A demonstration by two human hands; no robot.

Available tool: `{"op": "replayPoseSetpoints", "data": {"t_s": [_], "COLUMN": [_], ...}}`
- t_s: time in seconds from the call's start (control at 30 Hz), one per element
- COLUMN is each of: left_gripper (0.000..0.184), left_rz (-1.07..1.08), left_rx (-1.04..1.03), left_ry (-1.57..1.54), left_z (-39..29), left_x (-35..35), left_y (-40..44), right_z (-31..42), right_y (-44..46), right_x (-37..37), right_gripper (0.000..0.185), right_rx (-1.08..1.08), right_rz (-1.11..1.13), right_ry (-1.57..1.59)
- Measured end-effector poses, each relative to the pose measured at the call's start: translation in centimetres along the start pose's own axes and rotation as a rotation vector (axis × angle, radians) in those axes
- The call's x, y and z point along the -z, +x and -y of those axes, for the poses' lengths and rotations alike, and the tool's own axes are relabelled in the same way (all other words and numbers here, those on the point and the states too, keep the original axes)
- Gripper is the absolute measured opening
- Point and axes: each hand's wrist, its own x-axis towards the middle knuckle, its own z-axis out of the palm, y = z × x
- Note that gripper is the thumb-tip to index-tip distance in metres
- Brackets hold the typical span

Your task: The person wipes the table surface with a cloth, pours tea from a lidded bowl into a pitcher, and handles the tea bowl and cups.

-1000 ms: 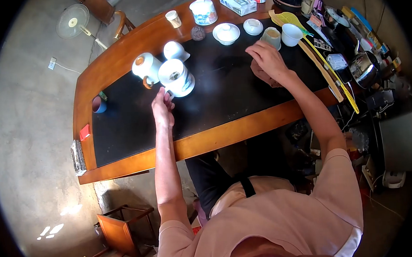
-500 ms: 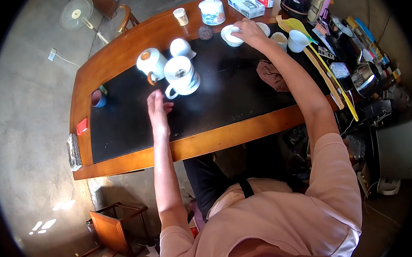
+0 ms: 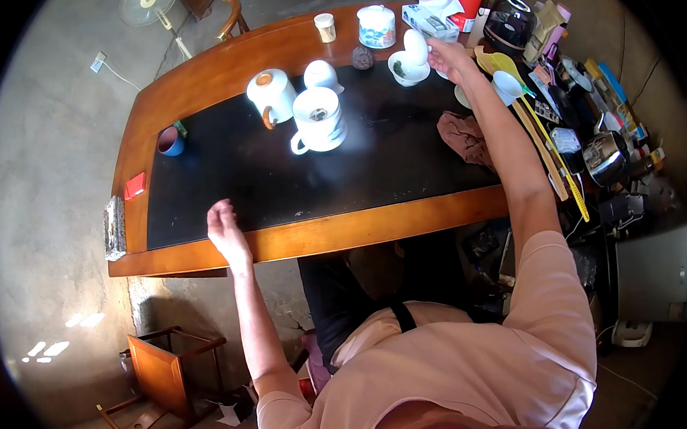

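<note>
At the far right of the black table mat, my right hand (image 3: 448,58) is closed on a white lid (image 3: 415,47), tilted up on edge. Just under it stands a small white lidded-tea bowl (image 3: 414,76) with dark green leaves inside. My left hand (image 3: 226,232) hangs at the table's front edge, empty, its fingers loosely bent. Between the hands are a white cup with a handle and a strainer on top (image 3: 318,130), a white teapot with a brown handle (image 3: 273,98) and a small white pitcher (image 3: 321,76).
A crumpled brown cloth (image 3: 464,137) lies near my right forearm, with a white cup (image 3: 507,86) beyond it. Behind the bowl are a painted lidded jar (image 3: 377,28), a tissue box (image 3: 431,19) and a dark round ball (image 3: 362,57). A blue-purple cup (image 3: 171,142) stands left.
My right hand has lifted the lid off the bowl and tilted it, showing the leaves. My left hand has drawn back from the handled cup toward the front edge.
</note>
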Motion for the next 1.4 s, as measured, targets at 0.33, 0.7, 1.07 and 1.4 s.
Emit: {"op": "replayPoseSetpoints", "data": {"t_s": [0.33, 0.7, 1.07, 1.4], "left_gripper": [0.019, 0.022, 0.023, 0.02], "left_rz": [0.095, 0.097, 0.088, 0.15], "left_rx": [-0.009, -0.147, -0.165, -0.058], "left_ry": [0.113, 0.233, 0.13, 0.266], "left_z": [-3.6, -3.0, -1.4, -3.5], "left_x": [-4.4, -4.6, -4.9, -4.3], "left_y": [-4.2, -4.4, -3.9, -4.4], "right_z": [-2.4, -3.9, -5.3, -6.8], "right_y": [-10.3, -16.1, -17.3, -17.8], "right_x": [-1.6, 3.9, 6.5, 3.8], "right_gripper": [0.027, 0.027, 0.032, 0.033], "right_rx": [-0.216, -0.143, -0.139, -0.128], "right_rz": [0.234, 0.209, 0.115, 0.189], "right_ry": [0.384, 0.213, 0.387, 0.252]}}
